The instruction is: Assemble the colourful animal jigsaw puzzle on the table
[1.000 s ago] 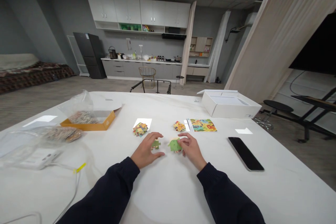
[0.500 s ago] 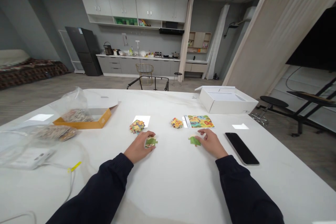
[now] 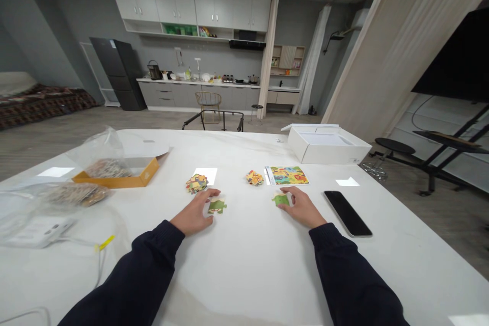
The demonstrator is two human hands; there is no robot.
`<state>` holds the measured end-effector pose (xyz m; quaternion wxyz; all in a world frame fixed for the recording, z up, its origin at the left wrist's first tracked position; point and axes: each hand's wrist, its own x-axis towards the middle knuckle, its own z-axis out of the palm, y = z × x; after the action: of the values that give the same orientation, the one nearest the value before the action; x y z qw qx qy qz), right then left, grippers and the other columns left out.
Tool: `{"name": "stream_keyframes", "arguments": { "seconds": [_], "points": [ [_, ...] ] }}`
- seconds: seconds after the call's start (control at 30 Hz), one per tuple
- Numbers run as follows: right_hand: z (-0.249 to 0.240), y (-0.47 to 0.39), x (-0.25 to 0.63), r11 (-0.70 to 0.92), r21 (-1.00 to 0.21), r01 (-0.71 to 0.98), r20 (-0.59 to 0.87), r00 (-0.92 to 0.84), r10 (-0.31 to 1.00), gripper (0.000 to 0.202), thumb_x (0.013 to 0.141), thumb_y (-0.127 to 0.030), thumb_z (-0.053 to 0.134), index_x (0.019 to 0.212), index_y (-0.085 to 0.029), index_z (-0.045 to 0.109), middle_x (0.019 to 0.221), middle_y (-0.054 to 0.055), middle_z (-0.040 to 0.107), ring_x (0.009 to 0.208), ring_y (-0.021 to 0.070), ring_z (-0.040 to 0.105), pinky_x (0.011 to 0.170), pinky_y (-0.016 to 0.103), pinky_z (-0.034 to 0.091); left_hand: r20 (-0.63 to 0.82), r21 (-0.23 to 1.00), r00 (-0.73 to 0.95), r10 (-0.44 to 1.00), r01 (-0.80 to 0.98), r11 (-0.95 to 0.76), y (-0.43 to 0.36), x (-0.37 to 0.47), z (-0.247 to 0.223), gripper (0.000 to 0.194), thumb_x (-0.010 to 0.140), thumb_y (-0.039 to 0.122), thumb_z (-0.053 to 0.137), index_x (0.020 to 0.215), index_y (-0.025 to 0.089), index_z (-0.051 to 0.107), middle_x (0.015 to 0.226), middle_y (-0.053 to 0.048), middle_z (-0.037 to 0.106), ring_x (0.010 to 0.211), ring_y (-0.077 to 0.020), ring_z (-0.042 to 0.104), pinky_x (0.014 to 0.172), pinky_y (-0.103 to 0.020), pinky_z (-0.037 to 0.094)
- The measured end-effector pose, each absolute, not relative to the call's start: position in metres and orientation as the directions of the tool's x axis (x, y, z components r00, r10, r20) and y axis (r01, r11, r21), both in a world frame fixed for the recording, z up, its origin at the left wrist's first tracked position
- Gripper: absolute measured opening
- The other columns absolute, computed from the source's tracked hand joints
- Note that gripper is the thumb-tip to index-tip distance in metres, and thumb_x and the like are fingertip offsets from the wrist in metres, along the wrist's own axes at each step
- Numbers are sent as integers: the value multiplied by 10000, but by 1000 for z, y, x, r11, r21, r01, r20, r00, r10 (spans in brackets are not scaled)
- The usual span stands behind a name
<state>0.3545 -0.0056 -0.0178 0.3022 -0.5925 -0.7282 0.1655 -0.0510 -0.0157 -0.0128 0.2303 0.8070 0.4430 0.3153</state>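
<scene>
A green puzzle piece (image 3: 217, 207) lies on the white table beside my left hand (image 3: 195, 213). The thumb and index finger of that hand are spread apart to the left of the piece. My right hand (image 3: 301, 207) has its thumb and index finger on another green puzzle piece (image 3: 280, 199). Behind my left hand is a pile of colourful puzzle pieces (image 3: 196, 183). A smaller pile of pieces (image 3: 254, 178) sits further right, next to a colourful animal picture card (image 3: 288, 175).
A black phone (image 3: 347, 213) lies right of my right hand. An open white box (image 3: 328, 152) stands at the back right. On the left are an orange box (image 3: 141, 179), plastic bags of pieces (image 3: 78, 194) and a white device (image 3: 42, 230) with a cable.
My left hand has drawn back slightly to the left from its piece, its fingers wider apart. The piece at my right hand has turned and moved slightly away from me.
</scene>
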Motion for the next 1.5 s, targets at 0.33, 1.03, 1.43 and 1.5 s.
{"name": "stream_keyframes", "arguments": {
  "seconds": [0.33, 1.03, 1.43, 1.5],
  "points": [
    [-21, 0, 360, 243, -651, 719, 334, -16, 942, 288, 873, -362, 547, 1040, -194, 712, 1062, 113, 754, 678, 198, 598, 751, 386, 519, 278, 680, 415, 866, 552, -483, -11, -57, -15, 541, 749, 178, 626, 1283, 235, 551, 1288, -108, 654, 1241, -280, 639, 1047, -471, 563],
    [-17, -7, 351, 213, -658, 722, 260, -48, 964, 478, 759, -484, 766, 1152, -221, 697, 1130, 75, 739, 615, 139, 537, 686, 337, 513, 316, 656, 382, 869, 573, -491, -7, -56, -24, 453, 808, 202, 650, 1244, 251, 536, 1223, -70, 645, 1173, -255, 662, 1019, -449, 575],
    [-15, -8, 352, 227, -630, 743, 238, -94, 967, 488, 738, -391, 766, 1190, -225, 692, 1121, 57, 724, 638, 134, 534, 695, 329, 499, 344, 593, 404, 848, 606, -529, -13, -54, -17, 476, 820, 222, 660, 1278, 241, 535, 1243, -88, 631, 1160, -268, 655, 994, -445, 586],
    [-15, -8, 351, 231, -622, 748, 243, -97, 965, 466, 750, -380, 750, 1185, -225, 691, 1127, 59, 722, 634, 132, 533, 699, 332, 501, 346, 572, 395, 851, 630, -525, -13, -54, -16, 493, 829, 245, 666, 1303, 240, 532, 1273, -103, 621, 1151, -280, 654, 981, -458, 589]
  ]
}}
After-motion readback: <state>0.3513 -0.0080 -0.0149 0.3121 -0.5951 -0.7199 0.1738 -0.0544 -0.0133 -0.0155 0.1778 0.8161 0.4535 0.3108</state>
